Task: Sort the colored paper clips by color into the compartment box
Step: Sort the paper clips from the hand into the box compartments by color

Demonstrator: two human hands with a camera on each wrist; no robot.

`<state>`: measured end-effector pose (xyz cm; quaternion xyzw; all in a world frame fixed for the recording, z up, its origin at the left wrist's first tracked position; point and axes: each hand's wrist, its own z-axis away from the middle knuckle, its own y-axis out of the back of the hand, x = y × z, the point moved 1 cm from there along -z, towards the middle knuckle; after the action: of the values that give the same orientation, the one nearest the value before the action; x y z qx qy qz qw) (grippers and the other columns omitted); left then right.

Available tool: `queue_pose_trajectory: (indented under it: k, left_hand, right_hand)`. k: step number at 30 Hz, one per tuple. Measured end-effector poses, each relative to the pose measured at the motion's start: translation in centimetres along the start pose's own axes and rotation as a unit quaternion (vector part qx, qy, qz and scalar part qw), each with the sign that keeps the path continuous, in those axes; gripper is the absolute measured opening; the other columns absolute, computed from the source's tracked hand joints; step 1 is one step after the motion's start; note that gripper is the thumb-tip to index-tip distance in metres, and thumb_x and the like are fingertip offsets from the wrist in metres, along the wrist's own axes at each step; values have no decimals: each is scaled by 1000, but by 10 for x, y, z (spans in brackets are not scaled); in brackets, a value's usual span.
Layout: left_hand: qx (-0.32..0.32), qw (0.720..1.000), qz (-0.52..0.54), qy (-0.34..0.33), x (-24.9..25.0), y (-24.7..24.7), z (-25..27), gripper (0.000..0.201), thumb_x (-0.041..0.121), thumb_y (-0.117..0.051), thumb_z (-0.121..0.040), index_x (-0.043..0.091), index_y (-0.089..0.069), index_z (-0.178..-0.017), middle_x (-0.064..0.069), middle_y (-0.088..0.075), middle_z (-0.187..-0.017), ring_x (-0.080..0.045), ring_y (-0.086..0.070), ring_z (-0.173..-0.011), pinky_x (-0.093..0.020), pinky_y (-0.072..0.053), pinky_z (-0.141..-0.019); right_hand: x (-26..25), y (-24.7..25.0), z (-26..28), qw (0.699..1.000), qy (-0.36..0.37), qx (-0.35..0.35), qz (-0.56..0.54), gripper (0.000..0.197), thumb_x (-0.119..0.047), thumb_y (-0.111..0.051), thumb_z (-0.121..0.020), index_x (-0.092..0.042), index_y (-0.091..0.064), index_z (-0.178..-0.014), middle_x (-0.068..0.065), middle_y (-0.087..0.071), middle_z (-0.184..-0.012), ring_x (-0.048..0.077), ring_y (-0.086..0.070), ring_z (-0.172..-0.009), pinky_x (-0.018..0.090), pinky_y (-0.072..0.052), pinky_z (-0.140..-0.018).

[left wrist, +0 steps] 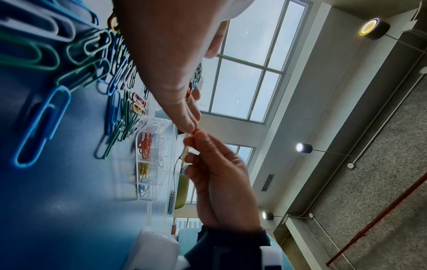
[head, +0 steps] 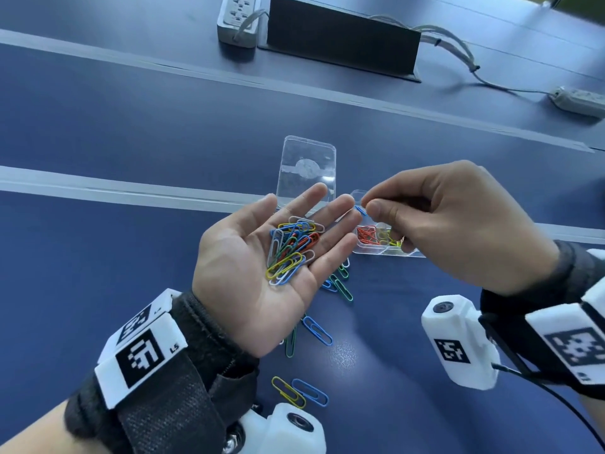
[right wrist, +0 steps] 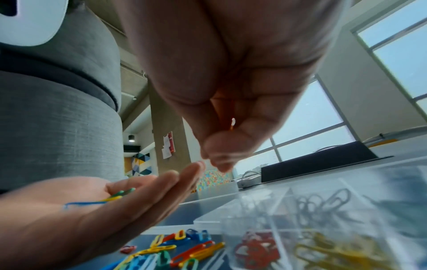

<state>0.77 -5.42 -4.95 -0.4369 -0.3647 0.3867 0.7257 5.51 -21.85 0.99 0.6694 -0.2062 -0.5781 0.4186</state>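
1. Wrist-mounted cameras sit lowest in the head view; above them the left hand [head: 262, 257] lies palm-up, fingers straight, cradling a mixed heap of paper clips [head: 291, 250].
2. Beside its fingertips, the right hand [head: 458, 224] pinches one blue clip [head: 360, 210] between thumb and forefinger, other fingers curled.
3. Step in hand, I'd judge: carrying that clip to the compartment box [head: 386, 252], which sits just under the right hand with its clear lid [head: 306, 165] open.
4. Next it needs the blue compartment, past the red clips [head: 366, 235] and yellow clips [head: 391, 239].
5. Counts: about seven loose clips [head: 316, 330] visible on the table [head: 98, 257]; the palm's heap is too tangled to count.
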Motion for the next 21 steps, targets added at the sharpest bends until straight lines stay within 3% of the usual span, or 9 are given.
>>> queue_pose_trajectory:
  k: [5, 7, 9, 12, 15, 19, 21]
  left_hand:
    - [2, 1000, -1, 5, -1, 1, 0, 48, 30, -37, -93, -1, -59, -124, -26, -65, -118, -37, -65, -108, -58, -46, -91]
    - [-4, 1000, -4, 8, -1, 0, 0, 50, 30, -36, -94, -1, -57, -127, -23, -62, -124, -35, -65, -109, -55, -47, -93]
    - [-11, 1000, -8, 8, 0, 0, 0, 51, 31, -36, -94, -2, -56, -128, -21, -65, -115, -33, -68, -97, -51, -50, -91]
    - [-29, 1000, -2, -1, 0, -3, 1, 52, 30, -35, -93, -4, -53, -129, -19, -67, -87, -32, -68, -70, -43, -60, -74]
    - [-39, 999, 26, -3, 1, -5, 2, 51, 29, -33, -95, -3, -48, -132, -17, -65, -74, -30, -63, -57, -32, -54, -57]
    - [-36, 999, 23, -7, 0, -5, 2, 52, 28, -33, -94, -3, -48, -133, -16, -65, -78, -28, -63, -56, -32, -54, -58]
    - [-42, 999, 26, -11, 0, -5, 1, 53, 28, -34, -93, -4, -47, -134, -17, -66, -81, -28, -65, -59, -35, -57, -64]
  right_hand:
    - [-22, -10, 4, 992, 125, -6, 33, 11, -22, -65, -80, -24, -74, -87, -10, -65, -72, 6, -57, -60, 7, -37, -59]
    - [-25, -16, 3, 987, 148, -10, 57, 13, -20, -64, -78, -23, -74, -86, -12, -62, -71, -4, -52, -58, 4, -36, -60]
    - [-27, -19, 2, 984, 160, -23, 71, 15, -18, -64, -76, -23, -74, -86, -14, -59, -73, -12, -46, -59, 4, -36, -61]
    - [-31, -22, 3, 982, 155, -55, 95, 20, -25, -63, -74, -24, -75, -90, -8, -62, -76, -3, -47, -59, 13, -39, -61]
    - [-33, -23, 2, 980, 153, -63, 106, 22, -30, -65, -72, -23, -75, -90, -6, -62, -79, 5, -45, -59, 25, -41, -61]
    - [-32, -23, 1, 979, 161, -50, 115, 17, -30, -65, -73, -23, -74, -85, -5, -62, -77, 8, -43, -58, 25, -42, -59]
    - [-31, -23, 2, 979, 166, -42, 114, 15, -26, -65, -74, -23, -74, -85, -8, -61, -77, 7, -45, -59, 26, -44, -60]
